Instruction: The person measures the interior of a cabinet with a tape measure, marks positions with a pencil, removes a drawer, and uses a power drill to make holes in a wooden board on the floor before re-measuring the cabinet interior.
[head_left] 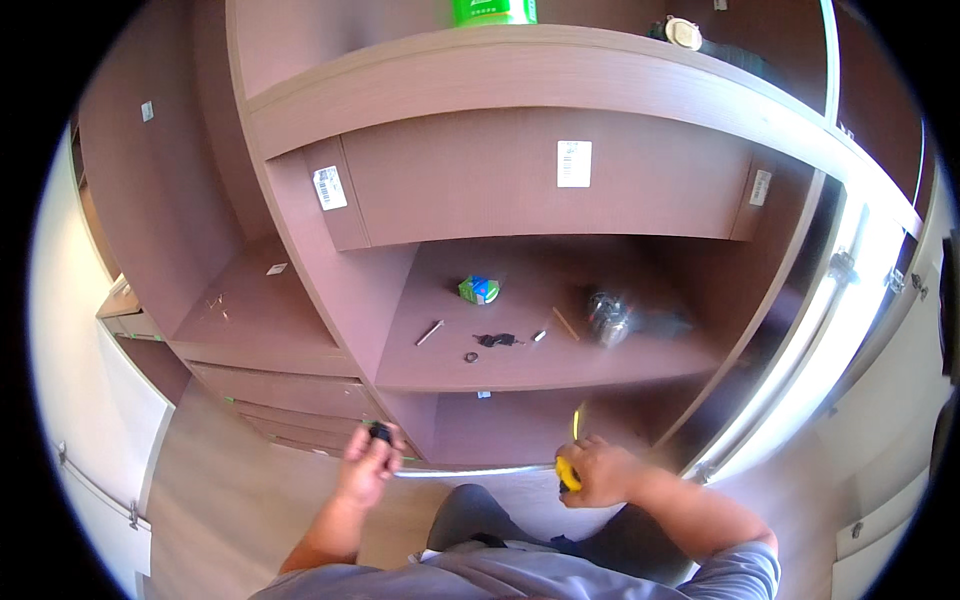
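My right hand (607,472) is closed around a yellow and black tape measure (569,474), low in front of the cabinet's bottom opening. A short bright yellow strip (577,424) stands up just above it, perhaps its blade. To the left, my left hand (368,466) has its fingers closed on a small black object (380,432); its kind is hard to make out. That hand is in front of the left drawer fronts (290,395). A thin pale line (470,472) runs between the two hands; whether it is tape or an edge, I cannot tell.
On the open cabinet shelf (450,375) lie a green-blue box (479,290), a white stick (430,333), keys (497,340), a ring (471,357), a brown stick (566,324) and a clear plastic bag (608,318). A green container (496,12) stands above. White hinged doors (800,330) flank the right.
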